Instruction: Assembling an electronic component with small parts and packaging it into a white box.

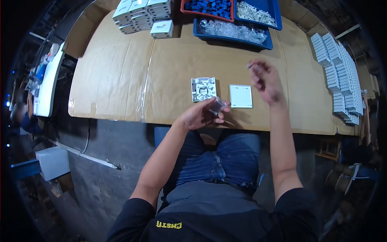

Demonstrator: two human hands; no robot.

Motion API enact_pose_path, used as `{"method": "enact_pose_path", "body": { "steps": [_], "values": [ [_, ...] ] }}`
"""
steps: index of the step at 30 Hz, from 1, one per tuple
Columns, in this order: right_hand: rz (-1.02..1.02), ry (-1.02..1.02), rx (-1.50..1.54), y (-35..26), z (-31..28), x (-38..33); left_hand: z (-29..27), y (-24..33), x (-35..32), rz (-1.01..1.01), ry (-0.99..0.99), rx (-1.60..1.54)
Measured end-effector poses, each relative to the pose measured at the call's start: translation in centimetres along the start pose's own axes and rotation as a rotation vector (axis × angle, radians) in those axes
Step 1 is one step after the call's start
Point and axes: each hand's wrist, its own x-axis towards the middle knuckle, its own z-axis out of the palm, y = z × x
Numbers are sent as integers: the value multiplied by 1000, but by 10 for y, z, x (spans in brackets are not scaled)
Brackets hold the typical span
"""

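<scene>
My left hand (201, 113) is closed around a small clear plastic bag (217, 105) at the table's near edge. Just beyond it lies a white square plastic base (204, 89), its moulded inside facing up, with a round part in the middle. To its right a flat white square cover (241, 96) lies on the cardboard. My right hand (267, 79) is raised above and right of the cover, slightly blurred. Its fingers are curled in a pinch, and a small pale bit shows at the fingertips, too small to name.
At the far side stand a blue tray (231, 43) of clear plastic bags, a red tray (201, 14) of blue pieces and another blue tray (278, 20) of white pieces. White boxes (162, 29) are stacked far left, and white units (338, 66) line the right edge.
</scene>
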Motion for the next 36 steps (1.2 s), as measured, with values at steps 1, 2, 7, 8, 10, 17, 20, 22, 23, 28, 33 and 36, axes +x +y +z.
{"method": "enact_pose_path", "body": {
  "steps": [1,2,7,8,10,17,20,22,23,28,33,36],
  "values": [
    [9,-9,-3,14,1,-7,-4,-2,0,10,-7,8],
    [60,-47,-162,28,5,-16,-3,-2,-3,13,-1,1],
    [-60,-88,-507,42,38,-49,10,-3,-11,15,38,89],
    [-27,-117,-642,36,41,-53,6,-3,-11,6,34,89],
    [1,-148,-779,26,49,-58,6,-5,-13,11,30,107],
    [24,-430,-909,30,52,-40,2,-8,-10,47,-30,142],
    [134,-528,-911,29,59,-37,-9,-12,-10,69,-65,137],
    [163,-553,-946,26,62,-36,-12,-13,-9,62,-78,149],
    [155,-590,-1006,24,62,-37,-12,-13,-7,51,-96,160],
    [81,-642,-1147,29,59,-41,-6,-11,-10,55,-39,142],
    [126,-522,-868,43,62,-51,-17,-13,-10,42,-15,75],
    [-10,-522,-885,48,50,-52,-9,-10,-11,52,-3,23]
  ]
}}
